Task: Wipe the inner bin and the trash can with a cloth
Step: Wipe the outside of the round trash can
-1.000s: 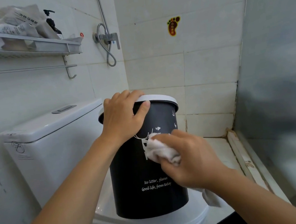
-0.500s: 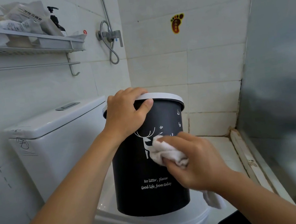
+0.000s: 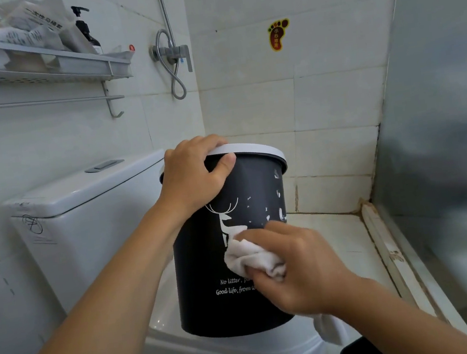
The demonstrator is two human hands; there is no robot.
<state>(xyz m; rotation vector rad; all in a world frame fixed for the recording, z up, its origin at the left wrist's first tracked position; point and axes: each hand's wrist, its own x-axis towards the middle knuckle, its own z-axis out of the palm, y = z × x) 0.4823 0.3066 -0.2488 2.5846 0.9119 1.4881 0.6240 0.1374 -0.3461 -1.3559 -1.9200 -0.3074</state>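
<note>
A black trash can (image 3: 205, 308) with a white rim, a white deer print and white lettering stands upright on the closed toilet lid (image 3: 249, 350). My left hand (image 3: 193, 176) grips its rim from above, thumb on the outer wall. My right hand (image 3: 294, 264) presses a bunched white cloth (image 3: 248, 255) against the can's front, over the lower part of the deer and the right end of the lettering. A tail of the cloth hangs below my right wrist. The inside of the can is hidden.
The white toilet tank (image 3: 80, 215) stands to the left. A wall shelf (image 3: 42, 68) with packets and a pump bottle hangs above it, with a towel bar beneath. A shower valve and hose (image 3: 172, 57) sit on the back wall. A glass partition (image 3: 445, 149) closes off the right.
My right hand has slid the cloth down and slightly left across the can's front, now covering part of the lettering. My left hand keeps its grip on the rim.
</note>
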